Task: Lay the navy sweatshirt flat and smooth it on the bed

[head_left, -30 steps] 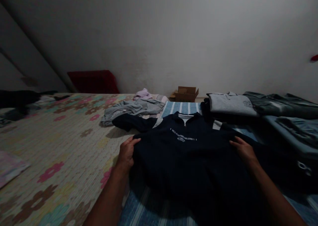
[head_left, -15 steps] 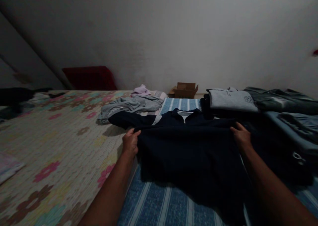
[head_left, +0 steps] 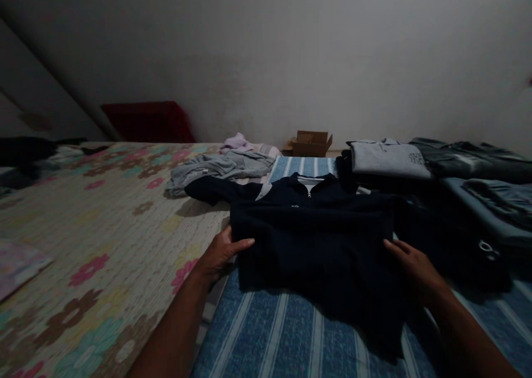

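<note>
A dark navy zip-neck shirt (head_left: 311, 239) lies folded over on a blue striped cloth (head_left: 282, 339), one sleeve stretched out to the left. My left hand (head_left: 220, 251) rests at its left edge with the thumb on top of the fabric. On the opposite side my right hand (head_left: 413, 264) touches the right edge, fingers extended along the cloth. Whether either hand pinches the fabric is unclear in the dim light.
Folded grey and dark garments (head_left: 388, 159) are stacked at the right. A crumpled grey garment (head_left: 216, 170) and a pink one (head_left: 236, 142) lie behind the shirt. A floral bedspread (head_left: 95, 223) covers the left; a cardboard box (head_left: 310, 143) and red cushion (head_left: 145, 122) sit by the wall.
The lower part of the shirt has been folded up over its chest, hiding the white print. Both hands have slid back down to the sides of the folded shirt.
</note>
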The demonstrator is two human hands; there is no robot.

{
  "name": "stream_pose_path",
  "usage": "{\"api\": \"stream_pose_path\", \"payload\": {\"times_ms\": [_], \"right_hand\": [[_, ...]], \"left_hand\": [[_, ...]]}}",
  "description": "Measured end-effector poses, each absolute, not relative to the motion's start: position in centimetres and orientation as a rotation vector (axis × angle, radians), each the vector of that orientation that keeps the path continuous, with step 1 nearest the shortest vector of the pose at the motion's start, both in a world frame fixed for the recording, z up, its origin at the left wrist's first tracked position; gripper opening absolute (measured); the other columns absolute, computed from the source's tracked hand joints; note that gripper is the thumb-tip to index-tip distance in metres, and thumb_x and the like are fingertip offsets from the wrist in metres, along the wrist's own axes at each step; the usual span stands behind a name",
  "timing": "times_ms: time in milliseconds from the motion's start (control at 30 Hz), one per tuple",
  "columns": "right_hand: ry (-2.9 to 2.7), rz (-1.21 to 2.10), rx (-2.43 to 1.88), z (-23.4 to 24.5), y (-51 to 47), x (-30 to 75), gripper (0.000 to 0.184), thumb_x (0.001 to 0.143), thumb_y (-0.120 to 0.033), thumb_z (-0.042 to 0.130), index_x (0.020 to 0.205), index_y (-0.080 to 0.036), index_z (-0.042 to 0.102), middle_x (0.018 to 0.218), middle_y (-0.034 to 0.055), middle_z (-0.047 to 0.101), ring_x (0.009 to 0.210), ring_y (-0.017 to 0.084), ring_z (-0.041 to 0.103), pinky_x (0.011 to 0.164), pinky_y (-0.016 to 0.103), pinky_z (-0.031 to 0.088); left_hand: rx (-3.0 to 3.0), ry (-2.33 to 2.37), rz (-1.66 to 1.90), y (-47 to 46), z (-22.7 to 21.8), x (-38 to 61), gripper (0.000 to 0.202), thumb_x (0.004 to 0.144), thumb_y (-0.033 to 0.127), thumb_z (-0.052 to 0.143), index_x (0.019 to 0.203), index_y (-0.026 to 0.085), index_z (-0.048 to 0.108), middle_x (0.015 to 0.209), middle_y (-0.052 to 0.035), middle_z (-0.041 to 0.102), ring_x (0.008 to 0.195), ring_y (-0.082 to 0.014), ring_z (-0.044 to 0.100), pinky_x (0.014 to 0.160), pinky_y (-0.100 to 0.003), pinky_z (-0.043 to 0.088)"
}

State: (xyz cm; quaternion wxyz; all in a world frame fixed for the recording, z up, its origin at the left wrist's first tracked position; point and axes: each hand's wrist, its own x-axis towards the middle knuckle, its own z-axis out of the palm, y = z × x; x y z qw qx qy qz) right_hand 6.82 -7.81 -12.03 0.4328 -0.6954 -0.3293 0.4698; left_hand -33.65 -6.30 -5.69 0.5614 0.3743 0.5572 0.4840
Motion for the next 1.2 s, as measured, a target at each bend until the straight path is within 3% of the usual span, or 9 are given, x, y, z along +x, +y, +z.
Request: {"api": "stream_pose_path", "payload": {"times_ms": [200, 300, 433, 667, 867, 1000, 1200], "right_hand": [[-0.836, 1.357, -1.759, -10.6, -13.5, 4.5, 0.072, 0.07, -0.056, 0.07, 0.128, -0.018, 0.054, 0.121, 0.0125, 0.063, 0.104, 0.028, 0.063, 0.084, 0.034, 0.053], [-0.86, 1.474, -1.649, -10.3, -15.4, 3.3, 0.067, 0.07, -0.052, 0.071, 0.125, -0.018, 0.055, 0.115, 0.0113, 0.066, 0.1, 0.029, 0.065, 0.081, 0.035, 0.054], [-0.741, 1.587, -1.518, -9.4, -16.8, 2.3, 0.074, 0.067, -0.044, 0.074, 0.129, -0.014, 0.049, 0.11, 0.0141, 0.068, 0.094, 0.032, 0.066, 0.078, 0.039, 0.055], [-0.757, 1.517, -1.495, -8.4, -17.8, 1.6, 0.084, 0.059, -0.033, 0.078, 0.135, -0.018, 0.043, 0.11, 0.0132, 0.068, 0.09, 0.032, 0.067, 0.073, 0.038, 0.056], [-0.703, 1.524, -1.463, -9.3, -17.8, 2.4, 0.087, 0.056, -0.026, 0.077, 0.135, -0.018, 0.043, 0.111, 0.0123, 0.067, 0.095, 0.032, 0.066, 0.078, 0.039, 0.055], [-0.72, 1.594, -1.399, -8.7, -18.4, 3.3, 0.083, 0.055, -0.026, 0.077, 0.132, -0.018, 0.047, 0.118, 0.0143, 0.064, 0.099, 0.032, 0.064, 0.081, 0.04, 0.054], [-0.717, 1.634, -1.358, -7.9, -20.4, 3.9, 0.088, 0.058, -0.032, 0.076, 0.138, -0.02, 0.041, 0.125, 0.015, 0.06, 0.104, 0.032, 0.062, 0.084, 0.042, 0.053]], "left_hand": [[0.811, 1.354, 1.176, -7.9, -6.8, -33.2, 0.081, 0.047, 0.015, 0.088, 0.121, 0.02, 0.055, 0.107, -0.012, 0.071, 0.091, -0.0281, 0.069, 0.081, -0.038, 0.057], [0.76, 1.33, 1.201, -9.2, -7.1, -32.8, 0.084, 0.052, 0.015, 0.087, 0.127, 0.022, 0.051, 0.11, -0.011, 0.07, 0.093, -0.0279, 0.069, 0.083, -0.037, 0.057], [0.704, 1.291, 1.198, -11.0, -6.8, -32.4, 0.081, 0.06, 0.021, 0.084, 0.132, 0.024, 0.048, 0.116, -0.0108, 0.067, 0.098, -0.0276, 0.067, 0.085, -0.036, 0.056], [0.836, 1.298, 1.218, -12.7, -7.1, -31.9, 0.1, 0.054, 0.014, 0.085, 0.14, 0.029, 0.038, 0.129, -0.0108, 0.06, 0.11, -0.0291, 0.061, 0.09, -0.036, 0.054], [0.788, 1.31, 1.273, -13.0, -6.6, -31.5, 0.103, 0.049, 0.007, 0.083, 0.14, 0.027, 0.039, 0.127, -0.0106, 0.061, 0.107, -0.0296, 0.063, 0.083, -0.034, 0.057], [0.752, 1.282, 1.261, -13.8, -4.9, -32.3, 0.094, 0.049, 0.007, 0.081, 0.135, 0.025, 0.047, 0.126, -0.0107, 0.062, 0.107, -0.0298, 0.063, 0.085, -0.035, 0.056], [0.738, 1.409, 1.227, -16.1, -3.7, -34.6, 0.087, 0.044, 0.01, 0.083, 0.125, 0.025, 0.055, 0.135, -0.0081, 0.055, 0.114, -0.0298, 0.059, 0.084, -0.03, 0.057]]}}
